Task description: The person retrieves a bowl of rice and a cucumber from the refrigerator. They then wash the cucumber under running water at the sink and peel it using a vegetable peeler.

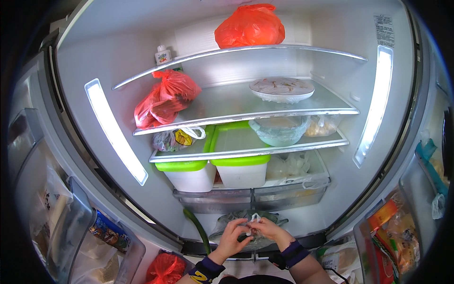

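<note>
At the lower middle, a clear plastic bag (227,222) with dark green contents rests on the refrigerator's floor. Both hands meet at its gathered white top. My right hand (267,229) pinches the twisted plastic between its fingers. My left hand (234,236) is curved beside it, fingertips at the same plastic; whether they grip it is hard to tell. A long green cucumber (198,229) leans over the front edge, left of the bag. What exactly the bag contains is partly hidden by the plastic and the hands.
Above are transparent drawers (216,198), white bins with green lids (243,174), a wrapped bowl (280,131), a covered plate (282,88) and red bags (166,99) on glass shelves. Loaded door bins (127,255) flank both sides. Another red bag (166,268) sits lower left.
</note>
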`<state>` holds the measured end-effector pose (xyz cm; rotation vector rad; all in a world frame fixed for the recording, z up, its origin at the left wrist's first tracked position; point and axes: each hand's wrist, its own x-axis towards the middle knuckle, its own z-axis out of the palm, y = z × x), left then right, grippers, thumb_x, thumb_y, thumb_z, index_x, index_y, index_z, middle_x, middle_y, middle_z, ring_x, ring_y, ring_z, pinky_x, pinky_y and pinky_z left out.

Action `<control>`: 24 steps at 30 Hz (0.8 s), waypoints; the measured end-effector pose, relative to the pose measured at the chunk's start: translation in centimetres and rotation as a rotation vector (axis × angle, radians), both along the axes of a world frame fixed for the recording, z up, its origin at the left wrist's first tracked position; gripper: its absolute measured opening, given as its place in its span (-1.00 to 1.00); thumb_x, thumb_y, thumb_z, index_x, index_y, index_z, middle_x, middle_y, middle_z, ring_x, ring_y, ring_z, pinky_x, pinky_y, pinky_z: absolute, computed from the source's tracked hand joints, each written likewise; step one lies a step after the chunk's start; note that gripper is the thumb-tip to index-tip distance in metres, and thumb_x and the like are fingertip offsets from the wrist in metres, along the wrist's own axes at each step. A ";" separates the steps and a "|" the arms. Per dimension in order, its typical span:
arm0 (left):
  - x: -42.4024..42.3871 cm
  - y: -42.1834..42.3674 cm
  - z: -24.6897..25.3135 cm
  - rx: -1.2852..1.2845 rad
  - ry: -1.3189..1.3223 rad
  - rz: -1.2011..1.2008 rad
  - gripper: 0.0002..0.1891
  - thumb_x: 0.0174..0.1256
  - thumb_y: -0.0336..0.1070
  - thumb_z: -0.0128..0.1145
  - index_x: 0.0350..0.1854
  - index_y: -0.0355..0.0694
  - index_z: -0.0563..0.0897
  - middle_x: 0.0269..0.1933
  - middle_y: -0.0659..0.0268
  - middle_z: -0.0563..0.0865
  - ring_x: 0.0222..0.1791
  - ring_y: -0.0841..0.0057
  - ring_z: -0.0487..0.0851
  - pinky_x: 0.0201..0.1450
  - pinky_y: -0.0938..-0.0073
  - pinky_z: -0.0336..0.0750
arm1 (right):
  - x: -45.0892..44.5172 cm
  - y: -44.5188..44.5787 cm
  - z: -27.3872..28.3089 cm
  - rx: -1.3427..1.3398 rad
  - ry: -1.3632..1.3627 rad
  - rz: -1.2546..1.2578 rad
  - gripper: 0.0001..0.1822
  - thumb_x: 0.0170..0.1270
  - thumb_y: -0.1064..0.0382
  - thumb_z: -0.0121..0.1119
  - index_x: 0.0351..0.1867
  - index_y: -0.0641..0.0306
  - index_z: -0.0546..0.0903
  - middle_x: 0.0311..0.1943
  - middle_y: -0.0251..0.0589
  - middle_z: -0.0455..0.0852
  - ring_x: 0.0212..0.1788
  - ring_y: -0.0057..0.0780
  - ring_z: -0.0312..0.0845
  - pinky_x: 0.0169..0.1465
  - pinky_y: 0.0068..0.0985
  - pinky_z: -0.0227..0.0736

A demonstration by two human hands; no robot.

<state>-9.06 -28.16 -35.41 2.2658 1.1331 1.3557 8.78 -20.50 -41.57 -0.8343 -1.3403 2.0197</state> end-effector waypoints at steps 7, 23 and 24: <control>-2.7 3.7 -4.2 -0.265 0.284 0.000 -0.63 -0.06 -0.52 0.28 -0.10 -0.15 0.66 -0.11 0.21 0.69 -0.05 0.17 0.60 0.08 0.26 0.49 | 1.4 0.7 3.9 0.367 -0.221 0.254 -0.84 0.18 0.21 0.39 -0.25 0.19 0.76 -0.31 -0.42 0.75 -0.23 -0.64 0.57 -0.14 -0.60 0.44; -1.5 5.9 -6.2 -1.065 -0.809 0.074 -0.57 0.41 0.06 0.11 -0.29 -0.28 0.74 -0.35 0.41 0.71 -0.29 0.69 0.59 -0.17 0.62 0.43 | -2.2 -1.1 2.3 0.913 -0.260 -0.410 -0.81 -0.01 0.41 0.44 -0.36 0.22 0.65 -0.32 -0.28 0.57 -0.29 -0.36 0.59 -0.23 -0.50 0.48; -1.2 5.8 -6.2 -0.994 -0.766 0.140 -0.59 0.41 0.04 0.12 -0.29 -0.27 0.74 -0.35 0.38 0.72 -0.28 0.63 0.59 -0.16 0.57 0.44 | -2.0 -1.0 2.0 0.980 -0.259 -0.436 -0.82 -0.01 0.40 0.45 -0.36 0.21 0.67 -0.31 -0.29 0.60 -0.28 -0.37 0.60 -0.22 -0.49 0.48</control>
